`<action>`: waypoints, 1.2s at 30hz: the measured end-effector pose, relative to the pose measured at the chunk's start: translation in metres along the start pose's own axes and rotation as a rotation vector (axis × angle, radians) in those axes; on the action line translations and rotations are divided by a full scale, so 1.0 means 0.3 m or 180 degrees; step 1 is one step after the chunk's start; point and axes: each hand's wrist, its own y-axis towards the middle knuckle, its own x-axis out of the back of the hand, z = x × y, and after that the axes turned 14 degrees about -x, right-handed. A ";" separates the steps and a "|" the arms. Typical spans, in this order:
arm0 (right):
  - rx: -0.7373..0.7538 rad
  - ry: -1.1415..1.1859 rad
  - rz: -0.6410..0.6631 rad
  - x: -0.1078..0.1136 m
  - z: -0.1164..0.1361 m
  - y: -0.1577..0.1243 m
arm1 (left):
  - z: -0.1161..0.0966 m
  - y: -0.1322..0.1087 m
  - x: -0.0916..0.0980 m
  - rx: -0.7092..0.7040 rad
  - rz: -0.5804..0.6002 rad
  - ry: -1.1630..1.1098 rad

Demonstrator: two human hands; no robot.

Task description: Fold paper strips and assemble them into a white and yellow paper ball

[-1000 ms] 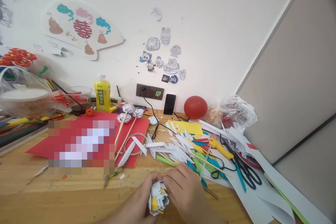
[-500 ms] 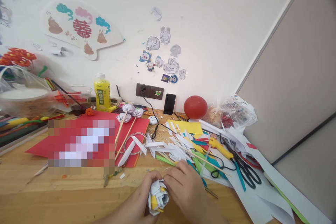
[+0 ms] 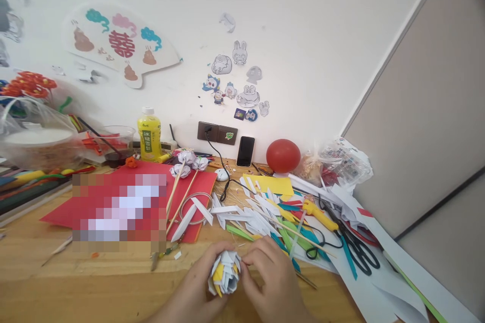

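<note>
A hollow, rounded piece built of interlocked folded paper (image 3: 226, 273), white with some yellow units, is held low in front of me. My left hand (image 3: 202, 280) wraps around its left side, thumb below and index finger over the top. At its right edge, the thumb and index finger of my right hand (image 3: 271, 275) pinch together against the paper; the other fingers are curled. Just beyond the hands lies a spread of loose folded strips, white (image 3: 246, 214), green (image 3: 239, 232) and blue.
To the right are a yellow glue gun (image 3: 320, 214), black-handled scissors (image 3: 359, 250) and long white paper sheets (image 3: 379, 282). Red paper (image 3: 125, 171), paper roses on sticks (image 3: 185, 164) and a yellow bottle (image 3: 149, 133) stand left. A phone (image 3: 245, 151) and red balloon (image 3: 283, 155) are by the wall.
The paper piece has risen slightly and shifted a little left with my left hand. My right hand's fingers have opened out from a tighter curl into a pinch at its right edge.
</note>
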 end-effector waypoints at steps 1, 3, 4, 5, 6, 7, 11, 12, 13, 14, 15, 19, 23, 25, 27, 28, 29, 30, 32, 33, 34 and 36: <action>0.0015 0.0041 0.0028 0.000 0.001 -0.003 | 0.002 -0.002 -0.001 -0.0014 -0.0058 -0.0006; 0.0024 0.0154 0.0104 0.000 0.003 -0.008 | 0.008 -0.007 -0.007 -0.0018 -0.0152 0.0004; 0.0014 0.0217 0.0142 0.001 0.003 -0.010 | 0.011 -0.008 -0.011 0.0001 -0.0164 0.0014; -0.0018 0.0282 0.0184 0.003 0.003 -0.011 | 0.012 -0.009 -0.014 0.0031 -0.0179 0.0027; -0.0070 0.0348 0.0222 0.006 0.003 -0.010 | 0.011 -0.007 -0.016 0.0056 -0.0155 0.0029; -0.0141 0.0411 0.0260 0.010 0.002 -0.009 | 0.008 -0.005 -0.017 0.0078 -0.0102 0.0030; -0.0402 0.0825 0.0626 0.026 -0.010 0.006 | -0.019 0.011 -0.009 0.0054 0.0306 0.0031; -0.0462 0.0994 0.0779 0.028 -0.015 0.009 | -0.025 0.014 -0.007 0.0036 0.0409 0.0011; -0.0556 0.1189 0.0941 0.028 -0.020 0.012 | -0.028 0.016 -0.006 0.0019 0.0490 -0.0023; -0.0692 0.1387 0.1101 0.027 -0.025 0.014 | -0.029 0.016 -0.006 0.0001 0.0551 -0.0072; -0.0872 0.1555 0.1246 0.025 -0.029 0.016 | -0.028 0.015 -0.007 -0.0016 0.0588 -0.0127; -0.1630 0.1944 0.1744 0.023 -0.038 0.020 | -0.007 0.000 -0.018 -0.0058 0.0675 -0.0261; -0.2044 0.2158 0.2084 0.026 -0.039 0.025 | 0.007 -0.008 -0.025 0.0056 0.0731 -0.0173; -0.2006 0.2043 0.1954 0.026 -0.038 0.027 | 0.008 -0.006 -0.025 0.0093 0.0752 -0.0147; -0.1804 0.1844 0.1736 0.025 -0.033 0.026 | 0.009 -0.003 -0.025 0.0059 0.0774 -0.0155; -0.1645 0.1724 0.1647 0.025 -0.030 0.025 | 0.009 -0.002 -0.025 0.0036 0.0774 -0.0159; -0.1463 0.1601 0.1582 0.025 -0.027 0.023 | 0.010 -0.001 -0.026 0.0021 0.0777 -0.0157; -0.1273 0.1482 0.1526 0.025 -0.024 0.020 | 0.012 -0.001 -0.026 0.0020 0.0784 -0.0147; -0.0938 0.1296 0.1393 0.024 -0.020 0.015 | 0.016 -0.002 -0.027 0.0053 0.0798 -0.0120; -0.0853 0.1257 0.1311 0.023 -0.020 0.012 | 0.017 -0.003 -0.027 0.0069 0.0798 -0.0116; -0.0834 0.1257 0.1238 0.021 -0.021 0.009 | 0.018 -0.003 -0.027 0.0078 0.0792 -0.0121; -0.0888 0.1295 0.1113 0.016 -0.026 0.005 | 0.019 -0.004 -0.026 0.0065 0.0786 -0.0158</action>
